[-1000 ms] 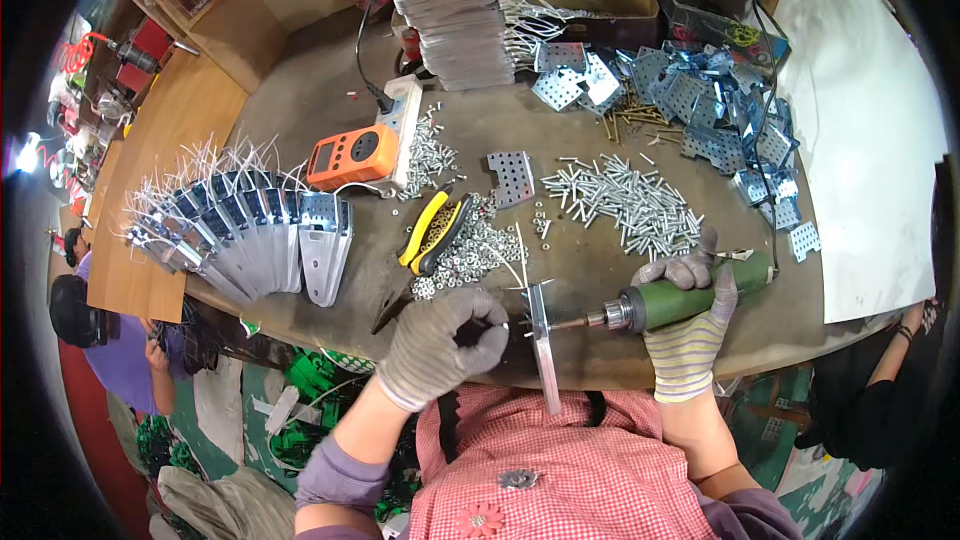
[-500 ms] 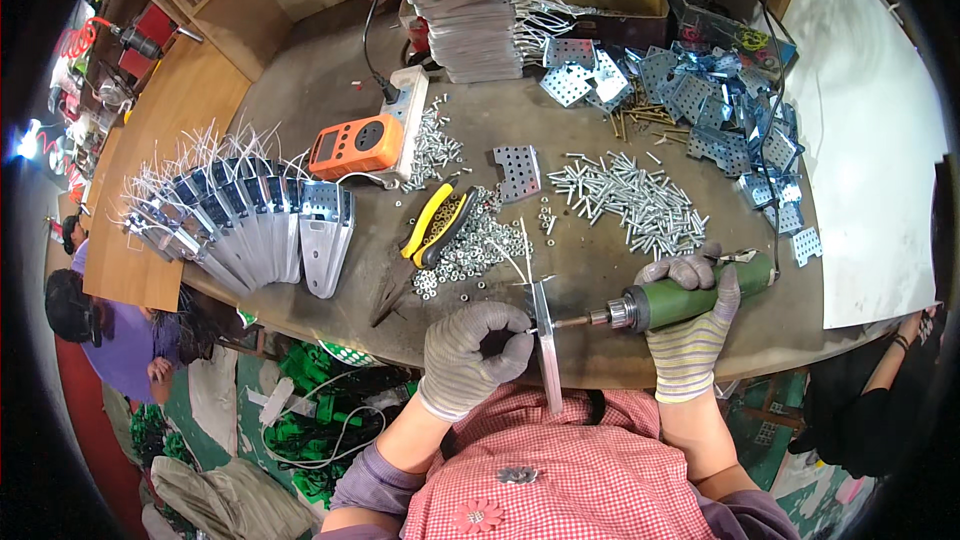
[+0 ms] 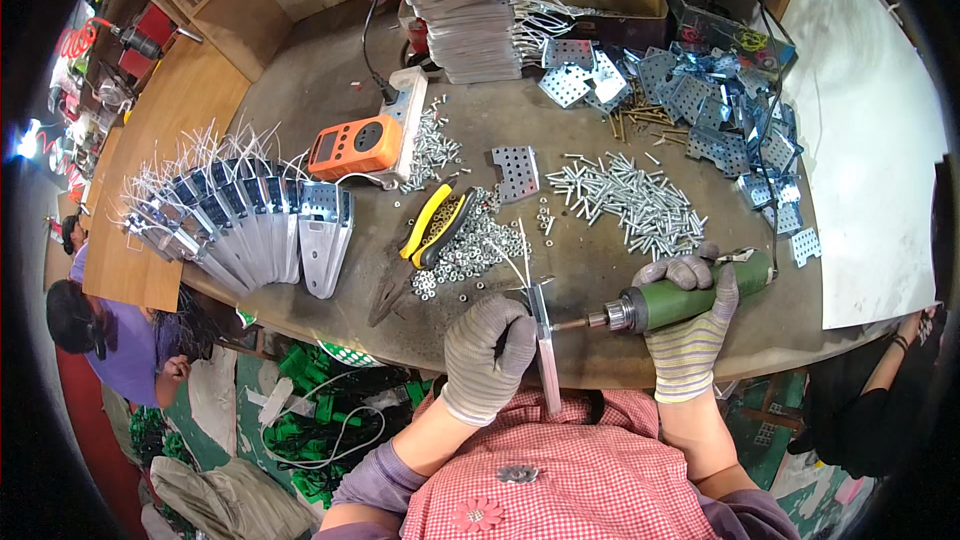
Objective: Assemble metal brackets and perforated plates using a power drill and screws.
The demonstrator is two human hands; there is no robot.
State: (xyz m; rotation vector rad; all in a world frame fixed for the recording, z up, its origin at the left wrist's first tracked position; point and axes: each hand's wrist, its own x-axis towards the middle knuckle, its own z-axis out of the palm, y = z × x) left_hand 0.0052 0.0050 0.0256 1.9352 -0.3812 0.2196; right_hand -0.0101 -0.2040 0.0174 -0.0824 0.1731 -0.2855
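Head view: the right hand [image 3: 697, 335] wraps the green driver [image 3: 668, 306], its bit at a silver metal piece [image 3: 548, 365] just to its left. The left hand [image 3: 487, 355] curls against that piece; what it pinches is hidden. Well left of the driver, a row of plated pieces [image 3: 322, 258] looks finished; beyond the driver, stacked pieces [image 3: 462, 25] and loose plates [image 3: 695, 98] seem left to join.

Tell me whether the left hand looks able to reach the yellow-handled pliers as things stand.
Likely yes: the pliers lie ahead and to the left of the left hand, handles uncovered, only bench and loose nuts between. It would have to leave the metal piece beside it.
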